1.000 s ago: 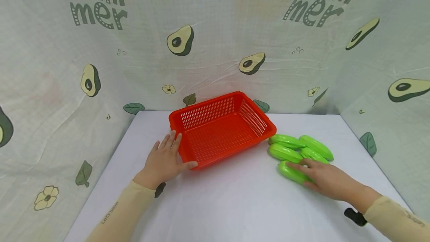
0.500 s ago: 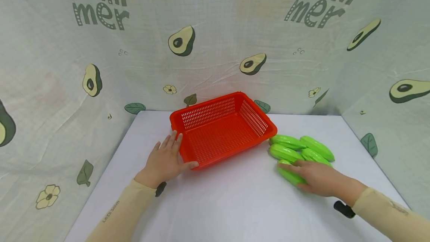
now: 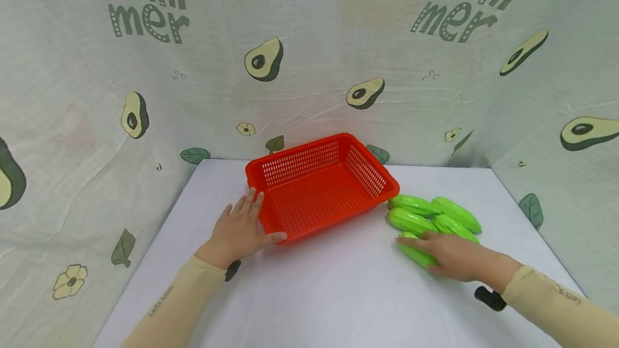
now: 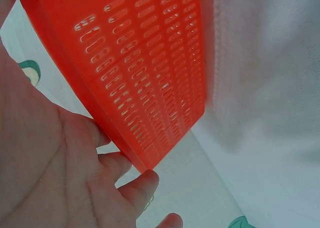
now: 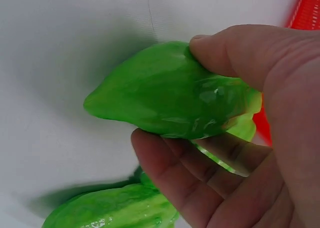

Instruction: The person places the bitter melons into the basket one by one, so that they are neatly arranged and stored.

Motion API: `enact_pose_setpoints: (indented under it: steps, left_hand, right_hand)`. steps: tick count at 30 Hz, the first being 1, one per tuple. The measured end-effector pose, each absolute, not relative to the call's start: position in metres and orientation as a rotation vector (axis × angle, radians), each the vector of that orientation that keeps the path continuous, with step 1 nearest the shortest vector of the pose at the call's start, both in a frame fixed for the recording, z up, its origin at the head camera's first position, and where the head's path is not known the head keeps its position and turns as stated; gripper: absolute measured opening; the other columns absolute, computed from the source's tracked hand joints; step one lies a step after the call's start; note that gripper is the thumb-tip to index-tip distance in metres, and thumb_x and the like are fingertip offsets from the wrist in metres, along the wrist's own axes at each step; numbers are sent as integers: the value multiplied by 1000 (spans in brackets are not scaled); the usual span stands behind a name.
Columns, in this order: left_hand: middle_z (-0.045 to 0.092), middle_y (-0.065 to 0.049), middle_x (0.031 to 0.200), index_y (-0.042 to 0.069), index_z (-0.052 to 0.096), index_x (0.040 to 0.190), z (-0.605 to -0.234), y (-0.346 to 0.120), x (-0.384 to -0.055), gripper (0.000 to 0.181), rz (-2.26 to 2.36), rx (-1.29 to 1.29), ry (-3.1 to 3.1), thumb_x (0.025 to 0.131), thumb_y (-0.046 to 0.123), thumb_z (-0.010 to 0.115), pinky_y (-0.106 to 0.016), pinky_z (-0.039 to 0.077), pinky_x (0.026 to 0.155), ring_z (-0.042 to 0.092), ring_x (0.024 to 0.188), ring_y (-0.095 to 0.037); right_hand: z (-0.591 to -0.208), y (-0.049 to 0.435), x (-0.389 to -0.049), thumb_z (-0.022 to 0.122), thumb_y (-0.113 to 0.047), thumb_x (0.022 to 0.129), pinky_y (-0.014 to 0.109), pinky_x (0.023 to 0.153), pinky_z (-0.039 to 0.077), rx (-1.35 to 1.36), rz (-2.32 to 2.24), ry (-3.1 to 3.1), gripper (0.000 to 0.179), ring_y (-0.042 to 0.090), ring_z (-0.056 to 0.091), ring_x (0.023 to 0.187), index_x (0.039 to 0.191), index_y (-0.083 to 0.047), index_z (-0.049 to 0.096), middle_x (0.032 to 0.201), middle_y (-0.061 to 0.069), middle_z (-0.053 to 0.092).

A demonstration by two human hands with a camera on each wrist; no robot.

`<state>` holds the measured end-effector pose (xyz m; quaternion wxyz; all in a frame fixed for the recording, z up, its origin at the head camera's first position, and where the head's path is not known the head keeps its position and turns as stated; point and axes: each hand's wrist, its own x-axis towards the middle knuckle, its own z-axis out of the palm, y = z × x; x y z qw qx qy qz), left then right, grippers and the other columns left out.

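Observation:
The red plastic basket (image 3: pixel 319 197) stands on the white table, its slotted wall (image 4: pixel 145 72) filling the left wrist view. My left hand (image 3: pixel 237 235) rests against its left end, fingers spread straight along the rim and thumb by the near corner. At the right, several shiny light-green, cucumber-shaped vegetables lie together. My right hand (image 3: pixel 454 255) holds the nearest green vegetable (image 3: pixel 417 252). In the right wrist view, thumb and fingers pinch this green vegetable (image 5: pixel 160 92) from opposite sides, its pointed end sticking out. Another green vegetable (image 5: pixel 115 208) lies beside the fingers.
Behind the held one lie more green vegetables (image 3: pixel 454 212), some right at the basket's right corner. A pale cloth with avocado prints (image 3: pixel 309 58) hangs around the back and sides of the white table (image 3: pixel 329 294).
My right hand has shifted slightly left and now lies closer over the nearest green vegetable, which has moved a little left. The left hand and basket stay the same.

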<state>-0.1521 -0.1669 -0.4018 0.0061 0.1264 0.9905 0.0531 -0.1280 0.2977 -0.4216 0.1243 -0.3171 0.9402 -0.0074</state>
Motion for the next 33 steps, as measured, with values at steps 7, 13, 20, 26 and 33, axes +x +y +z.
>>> enact_pose_setpoints:
  steps: [7,13,20,26,33]
  left_hand:
    - [15,-17,151,5,20,147,-402,-167,-152,116,152,401,3098,66,88,31,-61,23,100,24,132,-38]
    - [14,-17,151,5,18,147,-401,-167,-151,115,152,399,3087,67,87,32,-61,23,100,24,132,-38]
    - [14,-18,151,4,17,147,-396,-167,-149,113,165,403,3075,69,84,36,-60,26,99,29,129,-40]
    - [15,-17,151,5,18,147,-397,-169,-150,115,169,395,3081,67,86,34,-60,24,99,25,131,-39]
    - [14,-16,151,5,17,147,-402,-170,-151,119,217,390,3085,64,89,31,-60,24,100,22,133,-36]
  right_hand:
    - [-409,295,-128,72,-21,77,24,56,43,-840,-119,2735,77,4,48,65,142,-38,34,123,13,52]
    - [-384,295,-129,72,-21,78,23,59,43,-856,-173,2742,78,4,47,70,142,-38,32,117,4,52]
    - [-340,284,-140,71,-25,80,24,62,43,-801,-239,2735,80,11,46,82,141,-46,26,102,-9,49]
    - [-308,255,-162,70,-28,82,28,70,47,-867,-342,2670,78,11,50,90,142,-47,23,111,-11,50]
    - [-289,215,-194,68,-31,84,29,73,48,-985,-440,2615,77,11,54,91,144,-44,21,122,-15,49]
